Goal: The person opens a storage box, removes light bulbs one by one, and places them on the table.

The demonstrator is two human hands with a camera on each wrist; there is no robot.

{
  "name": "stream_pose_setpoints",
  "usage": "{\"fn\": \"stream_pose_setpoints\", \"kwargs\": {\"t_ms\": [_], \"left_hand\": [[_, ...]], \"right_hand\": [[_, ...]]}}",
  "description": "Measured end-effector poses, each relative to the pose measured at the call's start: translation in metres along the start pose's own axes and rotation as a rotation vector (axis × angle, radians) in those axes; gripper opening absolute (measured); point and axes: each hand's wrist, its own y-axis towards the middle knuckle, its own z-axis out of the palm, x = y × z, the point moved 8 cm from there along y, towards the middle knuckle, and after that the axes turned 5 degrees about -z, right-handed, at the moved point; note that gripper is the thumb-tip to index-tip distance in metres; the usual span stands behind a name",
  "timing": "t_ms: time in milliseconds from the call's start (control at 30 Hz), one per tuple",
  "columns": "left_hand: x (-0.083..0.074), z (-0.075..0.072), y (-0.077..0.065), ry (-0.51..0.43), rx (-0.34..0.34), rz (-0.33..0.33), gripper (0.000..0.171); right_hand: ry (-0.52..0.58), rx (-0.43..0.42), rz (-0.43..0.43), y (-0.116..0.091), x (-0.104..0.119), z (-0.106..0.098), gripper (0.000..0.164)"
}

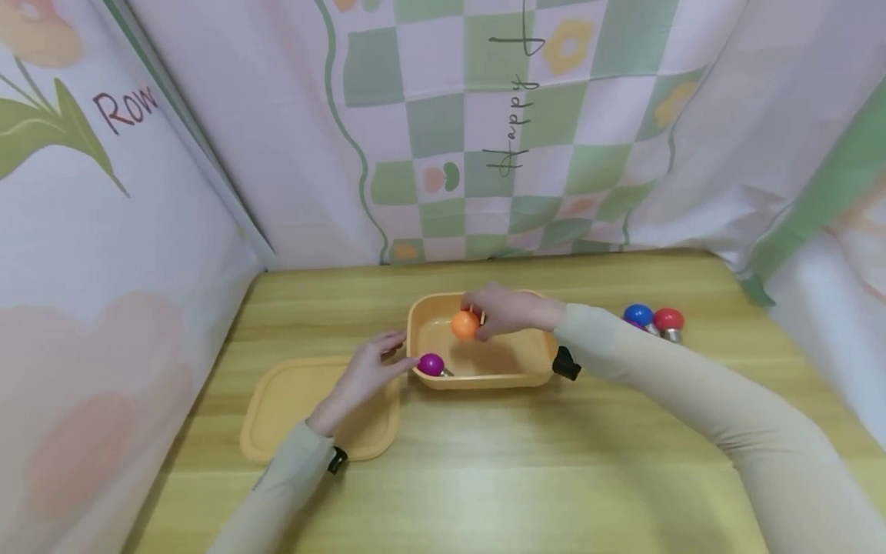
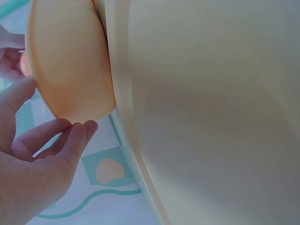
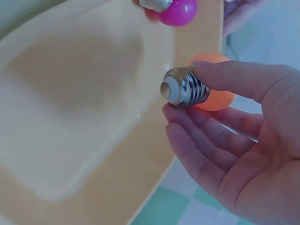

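Observation:
My right hand [image 1: 508, 308] pinches an orange light bulb [image 1: 464, 325] over the yellow container [image 1: 494, 381]. In the right wrist view, the thumb and fingertips hold the bulb near its silver screw base [image 3: 185, 89], which faces away from the palm. A purple bulb [image 1: 431, 365] lies inside the container at its front left corner. My left hand [image 1: 367, 373] is at the container's left end, thumb at the rim beside the purple bulb. In the left wrist view its loosely bent fingertips [image 2: 86, 126] touch the outer wall.
The container's flat yellow lid [image 1: 277, 412] lies on the wooden table [image 1: 484, 477] under the left forearm. Right of the container, a blue bulb [image 1: 638, 314] and a red bulb [image 1: 668, 319] lie close together, with a purple one partly hidden by the right sleeve. Printed curtains [image 1: 443, 115] hang behind.

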Motion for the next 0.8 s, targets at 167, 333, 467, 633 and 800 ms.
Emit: {"fn": "stream_pose_setpoints", "kwargs": {"t_ms": [167,333,467,633,800], "left_hand": [[0.002,-0.004,-0.002,0.023,-0.016,0.003,0.057],[0.001,-0.002,-0.001,0.018,-0.003,0.012,0.058],[0.000,-0.001,0.000,0.003,-0.010,0.015,0.056],[-0.001,-0.002,-0.001,0.030,-0.016,0.015,0.056],[-0.001,-0.001,-0.001,0.055,-0.015,0.005,0.056]], "right_hand": [[-0.011,-0.070,-0.033,-0.015,-0.001,-0.016,0.026],[0.026,-0.101,0.018,-0.040,-0.008,-0.030,0.027],[0.049,-0.118,0.077,-0.060,-0.018,-0.041,0.028],[0.044,-0.172,0.115,-0.087,-0.028,-0.053,0.033],[0.036,-0.214,0.164,-0.116,-0.042,-0.061,0.037]]}}
